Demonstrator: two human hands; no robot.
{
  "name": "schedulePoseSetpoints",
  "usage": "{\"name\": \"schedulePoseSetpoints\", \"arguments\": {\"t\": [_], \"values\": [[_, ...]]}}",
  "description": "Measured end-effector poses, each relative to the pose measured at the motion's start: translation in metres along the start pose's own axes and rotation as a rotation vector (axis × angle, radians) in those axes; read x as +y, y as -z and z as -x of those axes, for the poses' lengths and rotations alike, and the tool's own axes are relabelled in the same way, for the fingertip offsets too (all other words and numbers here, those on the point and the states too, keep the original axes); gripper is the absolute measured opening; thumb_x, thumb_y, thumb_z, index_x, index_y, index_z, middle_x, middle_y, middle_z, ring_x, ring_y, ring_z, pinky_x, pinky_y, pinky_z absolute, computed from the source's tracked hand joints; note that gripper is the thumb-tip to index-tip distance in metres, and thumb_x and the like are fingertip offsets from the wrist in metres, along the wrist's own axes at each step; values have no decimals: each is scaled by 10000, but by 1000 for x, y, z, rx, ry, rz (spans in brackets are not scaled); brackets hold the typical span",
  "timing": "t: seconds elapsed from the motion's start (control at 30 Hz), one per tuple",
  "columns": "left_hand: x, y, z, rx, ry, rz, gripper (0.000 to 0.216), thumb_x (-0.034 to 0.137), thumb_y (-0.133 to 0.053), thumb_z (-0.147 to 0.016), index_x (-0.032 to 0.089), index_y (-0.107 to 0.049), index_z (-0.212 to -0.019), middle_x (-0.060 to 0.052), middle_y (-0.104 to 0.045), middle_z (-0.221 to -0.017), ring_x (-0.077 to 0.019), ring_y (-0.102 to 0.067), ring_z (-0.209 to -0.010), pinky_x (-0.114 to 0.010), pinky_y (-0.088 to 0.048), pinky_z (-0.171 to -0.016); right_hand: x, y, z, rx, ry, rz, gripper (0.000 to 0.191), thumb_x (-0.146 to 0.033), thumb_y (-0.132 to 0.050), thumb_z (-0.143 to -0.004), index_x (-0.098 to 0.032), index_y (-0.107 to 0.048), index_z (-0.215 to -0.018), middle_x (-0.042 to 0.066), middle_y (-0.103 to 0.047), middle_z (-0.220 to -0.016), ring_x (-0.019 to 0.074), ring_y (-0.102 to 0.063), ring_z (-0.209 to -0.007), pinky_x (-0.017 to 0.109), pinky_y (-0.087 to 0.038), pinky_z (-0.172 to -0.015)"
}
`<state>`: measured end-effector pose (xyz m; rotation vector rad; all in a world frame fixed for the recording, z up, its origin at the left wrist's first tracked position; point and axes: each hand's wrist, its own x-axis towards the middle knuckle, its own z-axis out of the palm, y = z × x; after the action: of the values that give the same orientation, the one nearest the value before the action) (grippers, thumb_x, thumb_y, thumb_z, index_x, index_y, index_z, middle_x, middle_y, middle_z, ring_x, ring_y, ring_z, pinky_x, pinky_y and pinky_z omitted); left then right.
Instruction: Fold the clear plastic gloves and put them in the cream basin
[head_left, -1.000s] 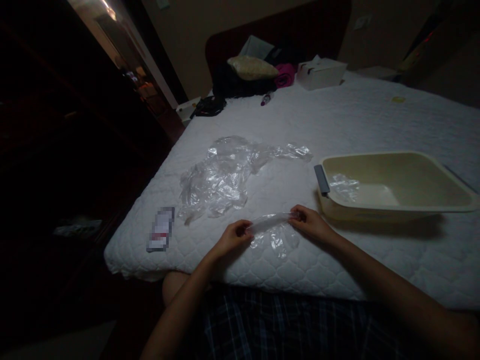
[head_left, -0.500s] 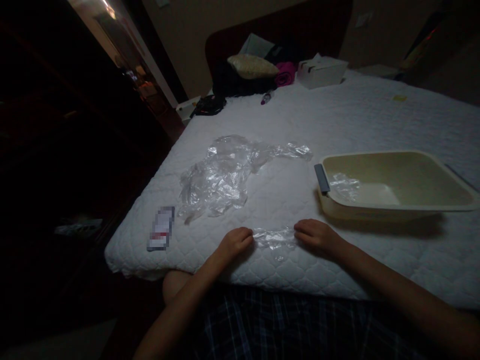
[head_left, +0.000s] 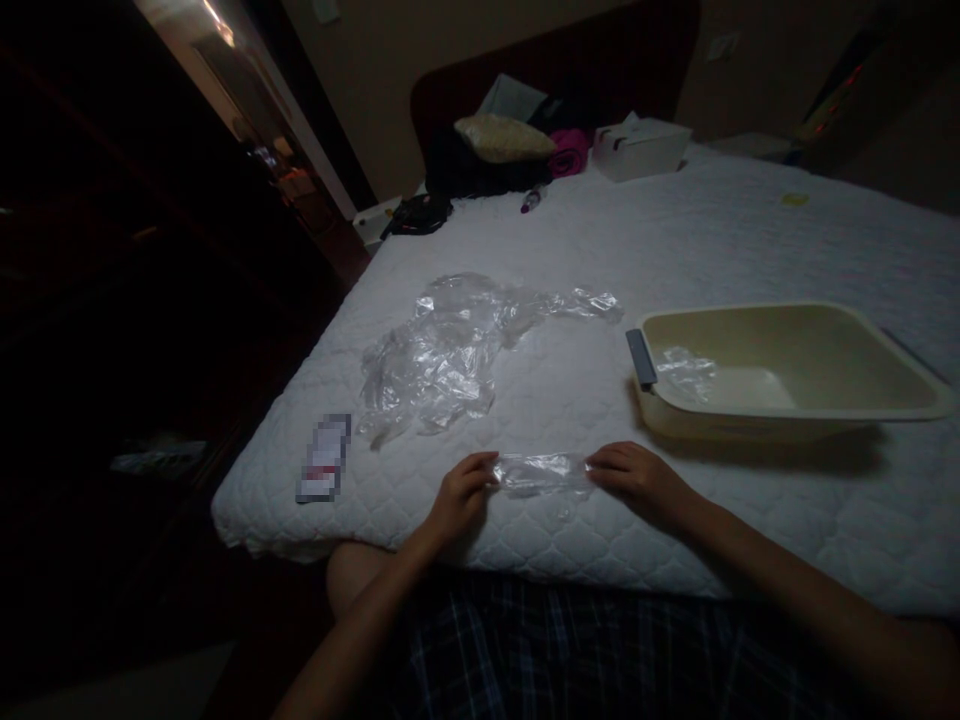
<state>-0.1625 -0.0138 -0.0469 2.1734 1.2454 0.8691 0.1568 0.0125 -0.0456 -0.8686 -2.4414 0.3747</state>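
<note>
A clear plastic bag [head_left: 541,472], drawn into a flat narrow strip, stretches between my two hands just above or on the white quilted bed [head_left: 570,390]. My left hand [head_left: 466,490] pinches its left end. At the right end, the fingers of my right hand [head_left: 634,475] are closed on the plastic. A loose corner of the bag hangs below the strip. Farther back lies a spread of crumpled clear plastic bags [head_left: 450,350]. To the right of my right hand stands a cream plastic basin [head_left: 795,412] with a grey handle; another crumpled clear bag [head_left: 686,373] lies inside it.
A phone [head_left: 325,458], blurred out, lies near the bed's left corner. At the far end are a pillow [head_left: 504,138], a rolled magenta cloth [head_left: 568,152], a white box [head_left: 643,150], a small bottle [head_left: 532,200] and a black bag [head_left: 418,214].
The strip of plastic between my hands has become straighter and smoother. My left hand has shifted slightly left, while my right hand stays nearly in place.
</note>
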Motion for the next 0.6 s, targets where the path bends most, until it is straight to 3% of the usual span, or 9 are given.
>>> {"name": "schedulePoseSetpoints", "arguments": {"t": [0.1,0.2,0.27,0.33,0.4,0.47,0.6], "values": [[6,0,-2,195,96,30,252,39,-409,-700,181,-598,-787,-71,-571,-1097,-179,-542,-996,-353,-457,-837,-4,-2,-1,17,-1,59,206,-218,-469,-855,-212,-661,-928,102,-660,-962,207,-577,-891,413,-447,-748],[14,0,-5,268,26,-175,195,88,-438,-735,174,-576,-842,-93,-562,-1035,-199,-516,-972,-369,-440,-813,-7,-2,-2,-7,81,174,230,-159,-435,-861,-180,-648,-948,119,-656,-958,209,-575,-878,407,-450,-748],[19,-4,-6,135,-121,-351,141,131,-448,-769,171,-574,-820,-98,-572,-975,-205,-509,-913,-373,-425,-776,-9,-3,-2,-24,153,211,249,-108,-421,-852,-162,-636,-966,126,-655,-946,208,-575,-867,401,-451,-751],[23,-11,-8,-82,-263,-481,147,142,-429,-807,169,-562,-749,-87,-581,-873,-191,-503,-827,-362,-406,-742,-9,-4,-2,-23,188,208,259,-83,-419,-841,-159,-627,-975,125,-655,-937,205,-575,-862,396,-448,-756],[25,-21,-9,-232,-330,-557,145,156,-432,-824,164,-548,-738,-75,-561,-792,-188,-482,-784,-349,-393,-719,-9,-5,-1,-23,172,181,253,-93,-426,-836,-170,-627,-969,117,-656,-930,203,-575,-854,391,-446,-751],[25,-29,-9,-263,-336,-594,134,162,-431,-831,163,-544,-760,-73,-547,-791,-188,-465,-776,-335,-385,-699,-8,-3,0,-20,91,115,256,-109,-432,-825,-186,-620,-981,102,-656,-928,201,-573,-851,383,-444,-744],[23,-35,-7,-224,-299,-602,128,148,-432,-815,165,-544,-758,-76,-539,-805,-192,-445,-773,-322,-377,-674,-14,10,-8,109,-230,-19,291,-91,-412,-764,-177,-599,-969,86,-635,-901,202,-558,-855,363,-435,-755]]}}
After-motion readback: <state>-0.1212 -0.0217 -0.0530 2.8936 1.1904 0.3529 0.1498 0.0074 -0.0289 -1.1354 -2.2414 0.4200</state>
